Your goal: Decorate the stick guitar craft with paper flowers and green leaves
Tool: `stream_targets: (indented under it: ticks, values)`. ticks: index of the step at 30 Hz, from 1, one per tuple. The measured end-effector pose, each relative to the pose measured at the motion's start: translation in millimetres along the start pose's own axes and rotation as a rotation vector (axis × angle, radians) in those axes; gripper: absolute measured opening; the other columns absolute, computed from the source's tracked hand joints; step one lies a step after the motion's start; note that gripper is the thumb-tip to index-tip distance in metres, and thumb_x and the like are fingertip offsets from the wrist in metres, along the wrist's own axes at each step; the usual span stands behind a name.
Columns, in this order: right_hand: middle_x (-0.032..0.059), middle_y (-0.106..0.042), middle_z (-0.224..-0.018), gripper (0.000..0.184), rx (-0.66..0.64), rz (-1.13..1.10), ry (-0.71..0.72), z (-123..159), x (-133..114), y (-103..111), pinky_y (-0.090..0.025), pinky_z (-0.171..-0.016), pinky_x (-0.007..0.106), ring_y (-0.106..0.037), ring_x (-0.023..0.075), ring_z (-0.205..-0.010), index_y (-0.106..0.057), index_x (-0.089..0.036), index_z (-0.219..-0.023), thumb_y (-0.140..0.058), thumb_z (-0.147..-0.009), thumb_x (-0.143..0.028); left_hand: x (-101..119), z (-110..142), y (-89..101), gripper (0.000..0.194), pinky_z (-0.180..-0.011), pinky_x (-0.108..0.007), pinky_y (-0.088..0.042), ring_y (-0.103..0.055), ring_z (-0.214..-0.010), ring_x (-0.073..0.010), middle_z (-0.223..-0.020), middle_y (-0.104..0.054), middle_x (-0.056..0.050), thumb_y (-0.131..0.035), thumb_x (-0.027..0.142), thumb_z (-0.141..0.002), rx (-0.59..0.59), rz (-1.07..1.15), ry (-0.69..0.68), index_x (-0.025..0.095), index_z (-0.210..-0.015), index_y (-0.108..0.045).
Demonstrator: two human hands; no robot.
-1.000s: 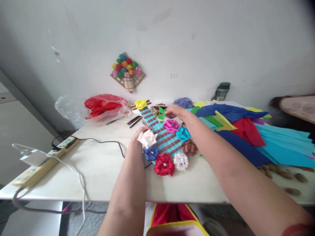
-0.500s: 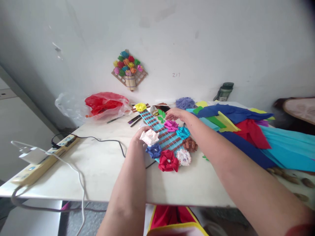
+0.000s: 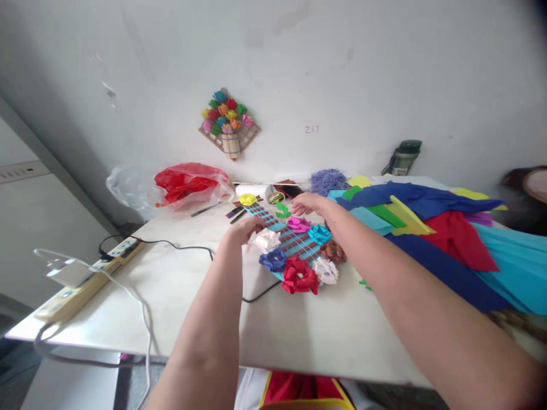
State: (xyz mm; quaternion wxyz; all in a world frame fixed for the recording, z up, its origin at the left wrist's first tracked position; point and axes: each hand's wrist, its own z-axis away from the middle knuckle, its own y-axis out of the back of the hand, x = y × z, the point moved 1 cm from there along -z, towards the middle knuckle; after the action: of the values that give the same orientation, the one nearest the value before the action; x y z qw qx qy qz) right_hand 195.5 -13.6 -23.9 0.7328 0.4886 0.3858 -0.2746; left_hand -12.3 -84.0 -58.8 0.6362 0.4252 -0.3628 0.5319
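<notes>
A craft piece of brown sticks on blue backing (image 3: pixel 285 236) lies on the white table (image 3: pixel 179 290), ringed with paper flowers. My left hand (image 3: pixel 243 229) rests on its left edge, fingers curled beside the white flower (image 3: pixel 267 240). My right hand (image 3: pixel 310 203) reaches to its far end, fingers stretched flat near the green paper leaf (image 3: pixel 282 211) and the magenta flower (image 3: pixel 298 224). A yellow flower (image 3: pixel 248 199) sits at the top. Blue (image 3: pixel 273 260), red (image 3: pixel 299 275) and patterned white (image 3: pixel 325 270) flowers lie along the near edge.
Coloured paper sheets (image 3: pixel 431 228) are piled on the right. A red plastic bag (image 3: pixel 188 181) and a clear one lie at the back left. A power strip (image 3: pixel 81 279) with cables hangs over the left edge. A flower craft (image 3: pixel 228 125) hangs on the wall.
The view has drawn back and shifted, so the craft piece appears farther and smaller. Both hands stay on it; the left hand now sits slightly higher along its left edge.
</notes>
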Motion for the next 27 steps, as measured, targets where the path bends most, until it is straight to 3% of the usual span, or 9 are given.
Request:
stream_targets:
  ticks: [5, 9, 10, 14, 16, 20, 24, 27]
  values:
    - [0.0043, -0.067, -0.075, 0.007, 0.005, 0.001, 0.02, 0, -2, 0, -0.041, -0.072, 0.027, -0.062, 0.0139, -0.069, -0.061, -0.013, -0.073, -0.059, -0.069, -0.019, 13, 4, 12.3, 0.014, -0.036, -0.019, -0.035, -0.044, -0.037, -0.0092, -0.048, -0.055, -0.003, -0.056, 0.025, -0.071, 0.066, -0.243, 0.131, 0.015, -0.061, -0.057]
    - [0.0036, -0.067, -0.073, 0.007, 0.018, 0.025, 0.016, -5, -2, 1, -0.04, -0.071, 0.027, -0.062, 0.0131, -0.067, -0.062, -0.013, -0.072, -0.06, -0.068, -0.018, 31, 6, 20.4, 0.014, -0.048, -0.026, -0.048, -0.06, -0.05, -0.0185, -0.052, -0.06, -0.008, -0.061, 0.028, -0.068, 0.211, -0.589, 0.185, 0.014, -0.066, -0.059]
    - [0.0035, -0.068, -0.074, 0.007, 0.019, 0.03, 0.015, -8, -1, 1, -0.039, -0.071, 0.027, -0.062, 0.0132, -0.067, -0.063, -0.014, -0.071, -0.06, -0.067, -0.019, 37, 7, 20.8, 0.014, -0.051, -0.028, -0.049, -0.062, -0.054, -0.0201, -0.056, -0.062, -0.01, -0.06, 0.028, -0.068, 0.253, -0.64, 0.142, 0.014, -0.066, -0.059]
    - [0.0033, -0.069, -0.075, 0.009, 0.024, 0.049, 0.025, -18, 2, 0, -0.04, -0.069, 0.029, -0.062, 0.0137, -0.064, -0.064, -0.014, -0.07, -0.06, -0.067, -0.021, 61, 4, 11.8, 0.015, -0.067, -0.03, -0.049, -0.064, -0.078, -0.0231, -0.078, -0.069, -0.01, -0.058, 0.028, -0.069, 0.524, -0.917, -0.31, 0.016, -0.075, -0.066]
    - [0.0032, -0.068, -0.072, 0.008, 0.04, 0.054, 0.035, -18, 0, -3, -0.041, -0.066, 0.027, -0.062, 0.0134, -0.062, -0.065, -0.014, -0.071, -0.06, -0.066, -0.019, 66, -2, 2.2, 0.021, -0.075, -0.031, -0.048, -0.062, -0.088, -0.0225, -0.09, -0.069, -0.007, -0.056, 0.028, -0.071, 0.581, -0.967, -0.44, 0.02, -0.087, -0.068]
    - [0.0025, -0.065, -0.063, 0.006, 0.088, 0.054, 0.072, -11, -7, -8, -0.042, -0.059, 0.022, -0.059, 0.0108, -0.056, -0.064, -0.012, -0.068, -0.061, -0.063, -0.01, 67, -24, -15.4, 0.037, -0.084, -0.026, -0.045, -0.061, -0.092, -0.0177, -0.11, -0.064, -0.006, -0.057, 0.025, -0.072, 0.463, -1.052, -0.605, 0.022, -0.108, -0.064]
    - [0.0005, -0.06, -0.054, 0.007, 0.091, 0.039, 0.114, -12, -9, -12, -0.043, -0.054, 0.02, -0.055, 0.0093, -0.051, -0.06, -0.011, -0.059, -0.06, -0.063, -0.006, 69, -44, -22.2, 0.05, -0.084, -0.026, -0.045, -0.061, -0.093, -0.0181, -0.112, -0.063, -0.006, -0.057, 0.02, -0.069, 0.289, -1.119, -0.541, 0.02, -0.119, -0.057]
    - [-0.001, -0.056, -0.049, 0.013, 0.088, 0.001, 0.133, -18, -9, -13, -0.044, -0.051, 0.019, -0.053, 0.0086, -0.049, -0.056, -0.012, -0.054, -0.058, -0.063, -0.003, 75, -53, -25.0, 0.05, -0.084, -0.026, -0.045, -0.06, -0.096, -0.0194, -0.111, -0.063, -0.006, -0.059, 0.021, -0.068, 0.181, -1.158, -0.57, 0.018, -0.118, -0.057]
